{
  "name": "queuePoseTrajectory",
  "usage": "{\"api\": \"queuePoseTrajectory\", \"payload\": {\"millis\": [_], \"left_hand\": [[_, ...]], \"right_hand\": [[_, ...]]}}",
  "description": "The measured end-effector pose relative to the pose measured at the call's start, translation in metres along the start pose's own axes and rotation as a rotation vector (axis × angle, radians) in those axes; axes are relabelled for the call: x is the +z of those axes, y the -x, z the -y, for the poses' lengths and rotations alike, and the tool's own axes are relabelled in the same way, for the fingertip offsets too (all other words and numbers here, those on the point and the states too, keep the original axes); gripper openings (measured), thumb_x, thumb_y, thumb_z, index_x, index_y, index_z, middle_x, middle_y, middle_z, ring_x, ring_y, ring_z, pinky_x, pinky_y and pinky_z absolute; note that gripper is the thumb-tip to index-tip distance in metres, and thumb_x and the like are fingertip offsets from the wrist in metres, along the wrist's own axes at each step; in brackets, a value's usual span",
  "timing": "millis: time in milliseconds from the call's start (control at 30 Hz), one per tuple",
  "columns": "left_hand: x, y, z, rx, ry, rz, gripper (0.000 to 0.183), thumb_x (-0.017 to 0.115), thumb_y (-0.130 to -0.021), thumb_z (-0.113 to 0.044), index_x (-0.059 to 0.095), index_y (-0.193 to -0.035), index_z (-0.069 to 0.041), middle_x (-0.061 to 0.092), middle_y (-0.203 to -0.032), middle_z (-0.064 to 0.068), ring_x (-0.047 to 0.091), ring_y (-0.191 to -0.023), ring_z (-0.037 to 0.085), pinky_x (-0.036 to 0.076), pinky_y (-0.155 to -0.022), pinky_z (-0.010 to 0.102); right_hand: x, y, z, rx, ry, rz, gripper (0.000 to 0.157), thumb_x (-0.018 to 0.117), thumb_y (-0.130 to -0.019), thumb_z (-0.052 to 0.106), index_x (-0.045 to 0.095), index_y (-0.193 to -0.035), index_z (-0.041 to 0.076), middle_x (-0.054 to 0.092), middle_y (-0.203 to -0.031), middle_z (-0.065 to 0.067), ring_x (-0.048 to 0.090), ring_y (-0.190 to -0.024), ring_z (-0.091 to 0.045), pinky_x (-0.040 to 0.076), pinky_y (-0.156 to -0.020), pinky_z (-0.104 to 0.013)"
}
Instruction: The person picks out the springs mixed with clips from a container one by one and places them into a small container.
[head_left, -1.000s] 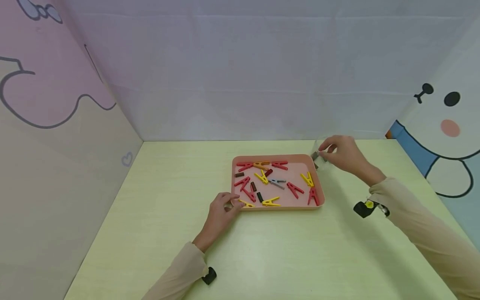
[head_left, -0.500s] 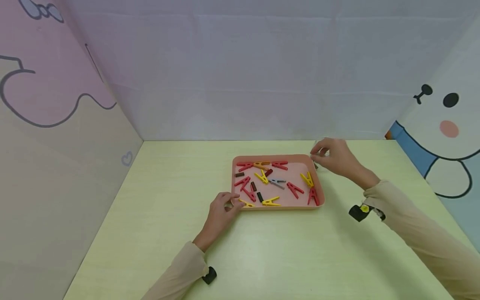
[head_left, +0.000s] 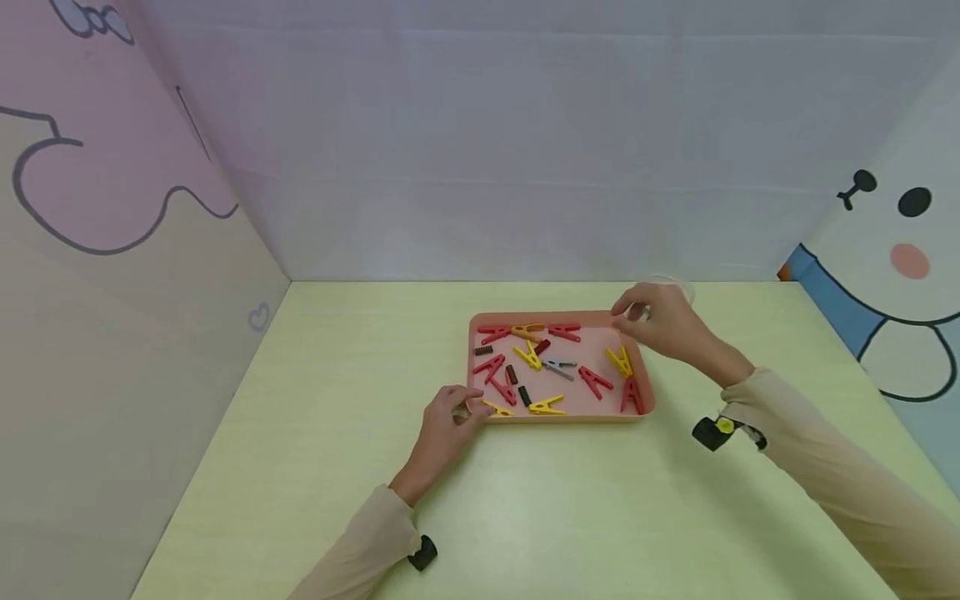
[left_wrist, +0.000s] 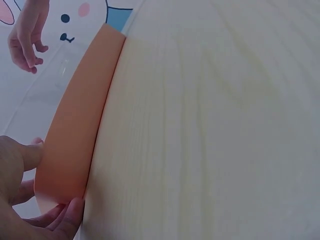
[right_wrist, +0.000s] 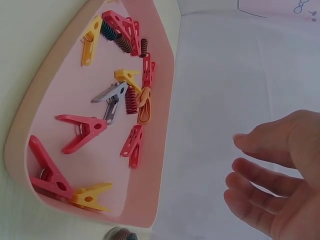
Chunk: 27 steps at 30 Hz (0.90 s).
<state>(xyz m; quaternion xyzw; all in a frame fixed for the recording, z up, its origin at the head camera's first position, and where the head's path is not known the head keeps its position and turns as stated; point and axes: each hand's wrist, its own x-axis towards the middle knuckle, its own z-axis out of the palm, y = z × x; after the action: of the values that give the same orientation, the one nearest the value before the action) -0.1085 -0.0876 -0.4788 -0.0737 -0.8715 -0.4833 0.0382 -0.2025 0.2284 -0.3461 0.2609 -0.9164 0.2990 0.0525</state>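
A pink tray [head_left: 562, 419] holds several red and yellow clothespins, an orange one and a grey clothespin [right_wrist: 114, 97]. Among them lie coil springs, including a dark red spring [right_wrist: 130, 100] and a dark green spring [head_left: 524, 396]. My left hand [head_left: 444, 425] grips the tray's near left corner; in the left wrist view its thumb and fingers sit around the orange-looking wall [left_wrist: 75, 120]. Over the far right corner hovers my right hand [head_left: 658, 321], fingers loosely bent and apart, with nothing visible between them in the right wrist view.
Behind the right hand shows the curved rim of a clear container [head_left: 682, 285], mostly hidden. Its contents, with coils, peek in at the bottom of the right wrist view [right_wrist: 120, 234]. A pale wooden table [head_left: 300, 467] meets a plain back wall [head_left: 480, 150] and cartoon-printed side walls.
My right hand has shifted left and slightly down, from beside the clear container to above the tray's far right corner. The left hand keeps its hold on the tray.
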Motion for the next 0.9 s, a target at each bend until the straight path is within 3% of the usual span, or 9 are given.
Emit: {"api": "queuePoseTrajectory", "payload": {"millis": [900], "left_hand": [[0.001, -0.002, 0.003, -0.008, -0.007, -0.002, 0.035, 0.069, -0.086, -0.034, 0.067, -0.111, -0.009, 0.055, -0.11, 0.005, 0.052, -0.091, 0.013, 0.051, -0.074, 0.026]], "right_hand": [[0.03, -0.003, 0.012, -0.062, -0.008, 0.067, 0.007, 0.073, -0.081, 0.005, 0.071, -0.088, 0.004, 0.065, -0.082, -0.003, 0.057, -0.07, -0.016, 0.049, -0.057, -0.029]]}}
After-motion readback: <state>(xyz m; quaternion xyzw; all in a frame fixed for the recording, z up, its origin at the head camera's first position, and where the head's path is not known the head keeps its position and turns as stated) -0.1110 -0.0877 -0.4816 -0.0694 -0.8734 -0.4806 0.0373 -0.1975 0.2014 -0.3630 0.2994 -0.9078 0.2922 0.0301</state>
